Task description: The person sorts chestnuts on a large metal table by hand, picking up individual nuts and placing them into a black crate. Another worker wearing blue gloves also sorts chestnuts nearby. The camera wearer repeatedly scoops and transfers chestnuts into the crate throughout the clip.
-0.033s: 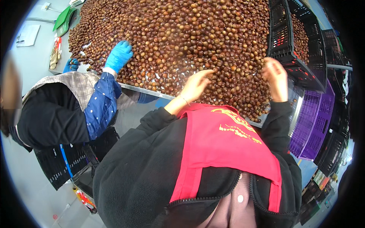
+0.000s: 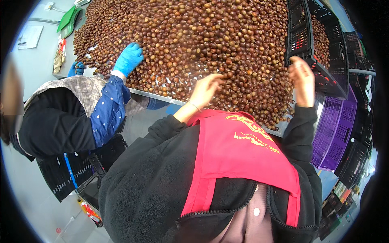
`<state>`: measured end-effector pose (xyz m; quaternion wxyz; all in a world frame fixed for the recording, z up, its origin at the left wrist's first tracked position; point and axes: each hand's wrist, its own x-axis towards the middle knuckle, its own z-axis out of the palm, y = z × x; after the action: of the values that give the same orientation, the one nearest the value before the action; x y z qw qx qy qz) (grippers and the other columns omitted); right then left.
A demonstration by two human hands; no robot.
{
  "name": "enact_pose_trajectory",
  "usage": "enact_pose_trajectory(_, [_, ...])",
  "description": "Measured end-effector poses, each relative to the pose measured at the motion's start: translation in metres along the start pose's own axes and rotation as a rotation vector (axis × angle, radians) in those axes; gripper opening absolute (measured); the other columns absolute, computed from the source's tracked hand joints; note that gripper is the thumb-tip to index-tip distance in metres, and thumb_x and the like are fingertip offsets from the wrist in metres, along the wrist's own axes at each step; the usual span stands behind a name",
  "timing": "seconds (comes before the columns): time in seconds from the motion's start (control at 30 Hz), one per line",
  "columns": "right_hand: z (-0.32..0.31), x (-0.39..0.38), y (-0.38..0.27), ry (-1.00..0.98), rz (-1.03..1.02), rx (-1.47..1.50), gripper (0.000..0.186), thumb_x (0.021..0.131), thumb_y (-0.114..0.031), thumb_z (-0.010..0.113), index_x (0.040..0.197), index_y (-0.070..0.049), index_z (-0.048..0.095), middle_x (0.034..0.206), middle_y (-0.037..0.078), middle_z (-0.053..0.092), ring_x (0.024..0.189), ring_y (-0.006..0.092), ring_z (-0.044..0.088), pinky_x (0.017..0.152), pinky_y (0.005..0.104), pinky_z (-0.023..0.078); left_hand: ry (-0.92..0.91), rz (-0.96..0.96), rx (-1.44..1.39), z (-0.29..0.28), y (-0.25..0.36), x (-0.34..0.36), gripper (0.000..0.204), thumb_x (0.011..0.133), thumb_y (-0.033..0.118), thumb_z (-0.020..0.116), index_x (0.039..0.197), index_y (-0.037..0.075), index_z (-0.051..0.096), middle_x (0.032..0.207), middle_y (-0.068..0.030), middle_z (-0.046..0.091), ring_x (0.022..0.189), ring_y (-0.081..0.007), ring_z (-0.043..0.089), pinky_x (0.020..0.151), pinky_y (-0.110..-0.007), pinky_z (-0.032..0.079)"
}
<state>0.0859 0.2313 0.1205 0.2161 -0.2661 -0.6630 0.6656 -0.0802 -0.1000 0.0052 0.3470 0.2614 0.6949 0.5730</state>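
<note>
A broad heap of glossy brown chestnuts [image 2: 243, 44] covers a metal table [image 2: 158, 94]. Low over its near side is my left hand [image 2: 206, 90], fingers loosely bent and apart, with no chestnut visibly gripped. My right hand [image 2: 303, 81] is raised at the heap's right edge, beside a black plastic crate [image 2: 300, 30]. Its fingers are bent and smeared by motion, so whether a chestnut is in them cannot be made out. More chestnuts show inside a black crate on the right.
On my left a co-worker's blue-gloved hand [image 2: 129, 60] rests on the chestnuts; their other gloved hand [image 2: 75, 69] is farther left. A purple crate [image 2: 328, 137] stands below the black one. A green scoop-like object [image 2: 69, 21] and pale gloves [image 2: 60, 52] lie at the far left.
My right hand has moved right, away from the chestnuts and toward the black crate. My left hand has shifted slightly left. The co-worker's nearer gloved hand has moved a little.
</note>
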Motion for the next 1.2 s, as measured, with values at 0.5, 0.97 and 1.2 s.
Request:
enact_pose_trajectory(0.5, [0.049,0.021,0.022,0.066,-0.153,-0.126,0.058,0.104,-0.022,0.063,0.152,0.002,0.041,0.106,0.012,0.075,0.085,0.0123,0.067,0.082,0.0278,0.054,0.351,-0.002,0.168,-0.114,-0.036,-0.034,0.014,0.093,0.000,0.070,0.106,0.001,0.076,0.093,-0.0035,0.076,0.075,-0.0082,0.065,0.070,-0.023,0.054])
enact_pose_trajectory(0.97, [0.134,-0.076,0.103,-0.786,0.250,-0.431,0.033,0.102,-0.020,0.064,0.131,-0.004,0.066,0.100,0.008,0.073,0.093,0.0145,0.068,0.085,0.0324,0.054,0.461,0.219,0.912,-0.079,-0.048,0.069,0.088,0.085,0.035,0.080,0.157,0.009,0.037,0.140,-0.0139,0.052,0.130,-0.0334,0.046,0.115,-0.054,0.029])
enact_pose_trajectory(1.2, [0.137,-0.073,0.102,-0.672,0.329,-0.279,0.032,0.105,-0.018,0.060,0.133,-0.002,0.064,0.102,0.007,0.073,0.095,0.0127,0.067,0.089,0.0310,0.055,0.410,0.173,0.734,-0.008,-0.038,0.050,0.081,0.089,0.033,0.074,0.156,0.010,0.036,0.140,-0.0159,0.051,0.134,-0.0319,0.042,0.116,-0.054,0.024])
